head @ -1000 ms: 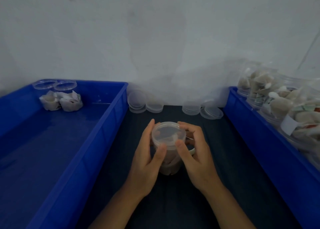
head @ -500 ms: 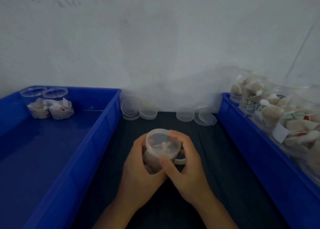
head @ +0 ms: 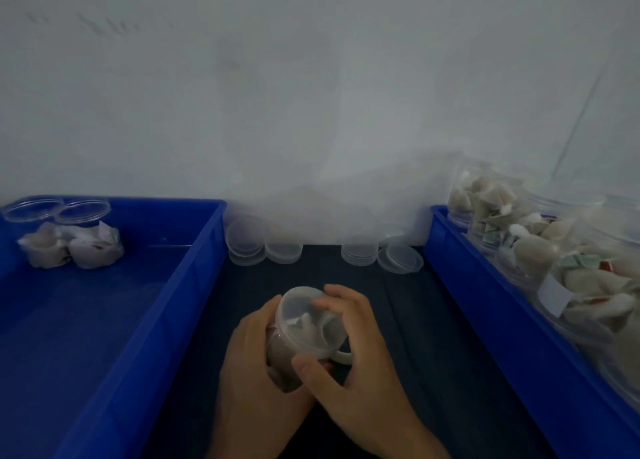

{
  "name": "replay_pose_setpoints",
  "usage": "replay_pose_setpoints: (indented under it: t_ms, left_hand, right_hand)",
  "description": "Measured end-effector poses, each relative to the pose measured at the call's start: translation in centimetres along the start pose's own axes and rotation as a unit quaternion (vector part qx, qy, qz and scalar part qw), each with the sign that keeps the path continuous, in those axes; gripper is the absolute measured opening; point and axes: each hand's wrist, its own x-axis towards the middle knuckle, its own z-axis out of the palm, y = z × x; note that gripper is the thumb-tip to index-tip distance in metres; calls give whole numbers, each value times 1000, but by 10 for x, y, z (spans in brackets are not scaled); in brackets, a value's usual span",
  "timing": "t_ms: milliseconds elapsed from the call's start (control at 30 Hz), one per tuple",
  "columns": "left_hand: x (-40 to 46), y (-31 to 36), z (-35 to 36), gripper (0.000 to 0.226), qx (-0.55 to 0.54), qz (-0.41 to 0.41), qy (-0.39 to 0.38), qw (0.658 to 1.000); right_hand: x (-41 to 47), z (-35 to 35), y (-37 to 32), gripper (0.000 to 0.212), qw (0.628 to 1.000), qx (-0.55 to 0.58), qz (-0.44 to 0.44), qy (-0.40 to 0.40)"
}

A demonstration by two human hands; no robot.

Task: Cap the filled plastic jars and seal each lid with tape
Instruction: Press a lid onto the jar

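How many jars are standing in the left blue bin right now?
2. Both stand side by side in the far left corner of the left blue bin: one jar nearest the corner, the other jar beside it on the right. None looks hidden.

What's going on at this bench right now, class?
A person holds a filled jar tilted over the dark mat. The left hand grips its body, and the right hand curls round the lid, which is already on. A tape roll peeks out behind the right hand. Spare lids stand by the wall. Two jars sit in the left bin; more fill the right bin.
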Motion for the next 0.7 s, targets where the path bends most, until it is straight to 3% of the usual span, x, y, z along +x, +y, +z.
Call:
replay_pose_setpoints:
  t_ms: [33,100,167,200,233,300,367,433,500,533,700]
  left_hand:
    - [4,4,-3,89,34,-10,-17,999]
    - [15,7,0,78,61,-22,36,997]
    - [11,15,-17,64,27,-22,-111,993]
    - [12,18,-19,62,-15,-75,-122,990]
    - [16,16,-17,67,-24,-111,-131,985]
    - [32,24,-21,88,1,-108,-137,985]
    - [38,13,-25,96,31,-101,-102,989]
    - [30,8,-24,91,10,-83,-96,992]
    - [28,-2,-18,86,-12,-60,-28,998]
    - [24,4,-17,86,-6,-61,-29,998]
    - [29,1,-3,87,-88,-66,0,994]
  right_hand:
    - [5,-4,-4,59,999,-18,-5,-29]
    - [20,-16,-13,67,992,-66,-26,-101]
    - [38,-24,-26,77,976,-139,-10,-168]
    - [47,-27,-32,78,964,-187,11,-187]
    - [54,-26,-37,76,950,-238,38,-196]
    - [62,-20,-46,75,921,-327,91,-192]
    - [63,-17,-47,93,892,-391,109,-198]
    - [60,-18,-42,104,907,-341,94,-228]
    - [59,-25,-39,92,939,-223,68,-253]
    - [59,-26,-36,88,944,-205,62,-252]
    - [60,-8,-30,67,938,-302,44,-164]
